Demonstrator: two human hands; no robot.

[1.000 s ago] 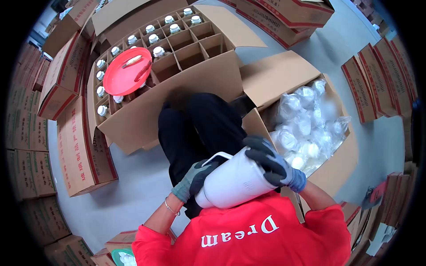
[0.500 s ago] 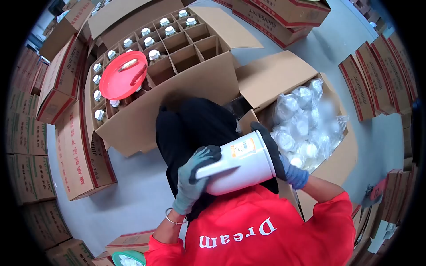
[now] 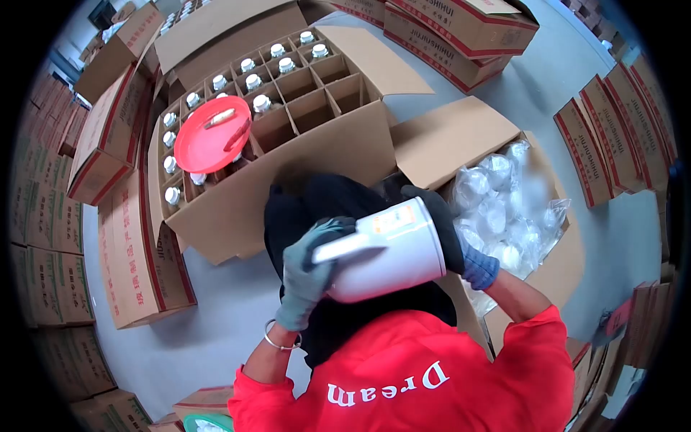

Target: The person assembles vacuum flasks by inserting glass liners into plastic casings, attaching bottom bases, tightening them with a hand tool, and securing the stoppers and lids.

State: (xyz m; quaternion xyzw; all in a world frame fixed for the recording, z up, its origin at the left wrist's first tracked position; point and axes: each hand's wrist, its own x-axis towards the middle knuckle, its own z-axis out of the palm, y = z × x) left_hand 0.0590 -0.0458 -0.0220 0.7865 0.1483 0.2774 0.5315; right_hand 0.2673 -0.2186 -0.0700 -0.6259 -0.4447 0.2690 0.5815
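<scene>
A white plastic jug [image 3: 396, 263] with an orange-and-white label lies tilted on its side above my lap. My left hand [image 3: 306, 263], in a grey-green glove, is closed around the jug's handle [image 3: 342, 248]. At the jug's other end, my right hand [image 3: 437, 229], in a dark glove with a blue cuff, presses on the end and holds it; part of its fingers is hidden behind the jug. Just right of that hand, an open carton [image 3: 568, 270] holds clear plastic bags [image 3: 497, 205] of round, whitish, translucent pieces.
Ahead stands a large divided carton [image 3: 288, 169] with several white-capped bottles [image 3: 263, 102] in its cells. A red plate [image 3: 198, 147] with a small knife-like tool [image 3: 219, 118] rests on the bottles. Stacked cartons [image 3: 144, 252] line both sides. A green basin [image 3: 194, 420] sits at lower left.
The view has shifted slightly, so the cartons appear lower and further right. The jug has tilted a little and moved slightly away from my chest; both hands keep their hold.
</scene>
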